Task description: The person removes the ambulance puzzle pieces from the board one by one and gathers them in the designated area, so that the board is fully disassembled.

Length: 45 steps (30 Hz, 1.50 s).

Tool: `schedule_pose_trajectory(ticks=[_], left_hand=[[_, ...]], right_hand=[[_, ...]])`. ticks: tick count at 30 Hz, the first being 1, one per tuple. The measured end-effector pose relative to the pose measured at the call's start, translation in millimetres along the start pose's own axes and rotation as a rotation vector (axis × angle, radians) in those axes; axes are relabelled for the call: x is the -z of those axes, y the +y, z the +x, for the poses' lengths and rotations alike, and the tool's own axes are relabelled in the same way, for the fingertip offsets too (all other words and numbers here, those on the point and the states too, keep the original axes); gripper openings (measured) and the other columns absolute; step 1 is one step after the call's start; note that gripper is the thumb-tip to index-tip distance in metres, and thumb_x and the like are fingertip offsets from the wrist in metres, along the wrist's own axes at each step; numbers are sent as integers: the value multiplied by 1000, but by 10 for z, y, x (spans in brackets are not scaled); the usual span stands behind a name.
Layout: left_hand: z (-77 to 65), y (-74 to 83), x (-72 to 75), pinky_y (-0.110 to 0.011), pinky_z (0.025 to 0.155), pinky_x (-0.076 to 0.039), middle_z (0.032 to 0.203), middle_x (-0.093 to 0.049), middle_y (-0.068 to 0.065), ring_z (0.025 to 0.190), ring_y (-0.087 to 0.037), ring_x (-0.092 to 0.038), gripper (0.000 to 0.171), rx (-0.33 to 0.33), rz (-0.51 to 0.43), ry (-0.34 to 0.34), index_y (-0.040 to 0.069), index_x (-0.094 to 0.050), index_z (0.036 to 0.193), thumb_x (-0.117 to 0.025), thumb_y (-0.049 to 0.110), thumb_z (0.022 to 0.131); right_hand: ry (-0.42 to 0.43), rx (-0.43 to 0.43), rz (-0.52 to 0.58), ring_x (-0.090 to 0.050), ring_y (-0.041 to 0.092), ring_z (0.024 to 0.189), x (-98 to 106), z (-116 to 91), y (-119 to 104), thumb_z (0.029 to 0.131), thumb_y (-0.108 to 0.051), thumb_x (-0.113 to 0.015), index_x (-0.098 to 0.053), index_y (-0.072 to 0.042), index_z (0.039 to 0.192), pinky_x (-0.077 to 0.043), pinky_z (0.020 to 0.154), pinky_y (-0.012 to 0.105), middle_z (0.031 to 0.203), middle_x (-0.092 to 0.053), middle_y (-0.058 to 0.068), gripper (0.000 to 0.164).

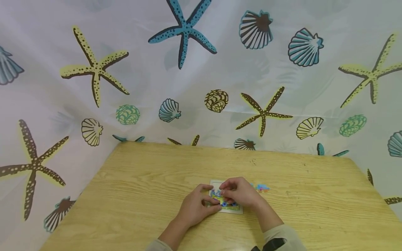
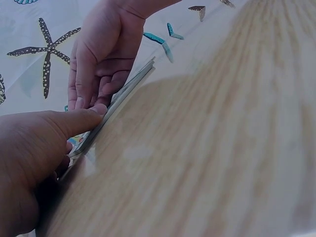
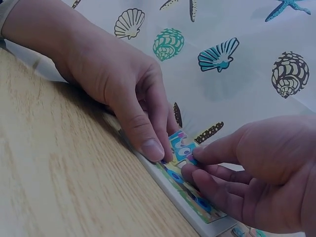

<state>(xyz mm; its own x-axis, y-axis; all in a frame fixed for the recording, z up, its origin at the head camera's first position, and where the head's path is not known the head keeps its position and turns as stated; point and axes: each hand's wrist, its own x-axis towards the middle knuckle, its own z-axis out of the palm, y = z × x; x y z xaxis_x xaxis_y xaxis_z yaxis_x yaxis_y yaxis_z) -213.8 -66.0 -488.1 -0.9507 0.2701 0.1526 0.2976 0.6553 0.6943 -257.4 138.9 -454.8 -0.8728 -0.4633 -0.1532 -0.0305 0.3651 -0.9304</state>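
Observation:
A small jigsaw puzzle [image 1: 230,208] in a white-edged tray lies on the wooden table, with a colourful picture partly filled in. My left hand [image 1: 196,205] holds the tray from its left side; in the left wrist view, the left thumb [image 2: 84,120] lies along the tray's edge. From the right, my right hand [image 1: 240,191] reaches over the puzzle. Its thumb and forefinger pinch a small puzzle piece [image 3: 191,157], mostly covered by the fingertips, at the picture's surface. The fingers of both hands hide parts of the picture.
Loose colourful puzzle pieces [image 1: 262,188] lie on the table just beyond my right hand. The wood-grain table [image 1: 150,170] extends around the tray. A white cloth [image 1: 141,80] printed with starfish and shells hangs behind the table and along its sides.

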Motion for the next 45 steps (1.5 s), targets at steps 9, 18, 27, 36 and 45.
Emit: schedule_pose_trajectory(ticks=[9,18,27,36,45], left_hand=[[4,-34,-4,-26,70,-44,135,-59,-2,78,-3,-53,23,-13,14,7,28,-81,91,-79,49,82],[19,-37,-11,-27,72,-45,136,-57,-1,82,-7,-53,22,-4,-18,-3,29,-79,94,-79,48,82],[-2,-8,6,-30,77,-46,136,-57,0,90,-10,-54,35,17,-11,-13,24,-77,107,-79,48,82],[17,-25,-7,-26,73,-43,136,-59,-2,82,-7,-50,45,15,-1,14,18,-76,112,-81,49,80],[12,-25,-15,-46,97,-50,134,-60,0,118,-23,-60,53,35,-15,29,13,-75,114,-83,49,77]], right_hand=[[34,4,-53,-62,12,66,-61,22,-15,96,-14,-66,-71,-1,106,-55,61,27,89,-67,7,17],[27,-20,47,-64,16,73,22,-21,-73,98,-14,-63,-68,1,111,-57,68,31,92,-68,10,20],[-20,-37,141,-71,21,90,216,-71,-52,98,-15,-65,-64,5,118,-59,85,37,106,-67,13,28],[-63,-42,108,-71,19,91,467,-146,-71,97,-16,-66,-64,8,119,-58,88,39,108,-69,13,33],[-82,-77,105,-69,14,82,563,-203,-18,95,-12,-67,-63,10,117,-59,77,31,96,-70,7,31]])
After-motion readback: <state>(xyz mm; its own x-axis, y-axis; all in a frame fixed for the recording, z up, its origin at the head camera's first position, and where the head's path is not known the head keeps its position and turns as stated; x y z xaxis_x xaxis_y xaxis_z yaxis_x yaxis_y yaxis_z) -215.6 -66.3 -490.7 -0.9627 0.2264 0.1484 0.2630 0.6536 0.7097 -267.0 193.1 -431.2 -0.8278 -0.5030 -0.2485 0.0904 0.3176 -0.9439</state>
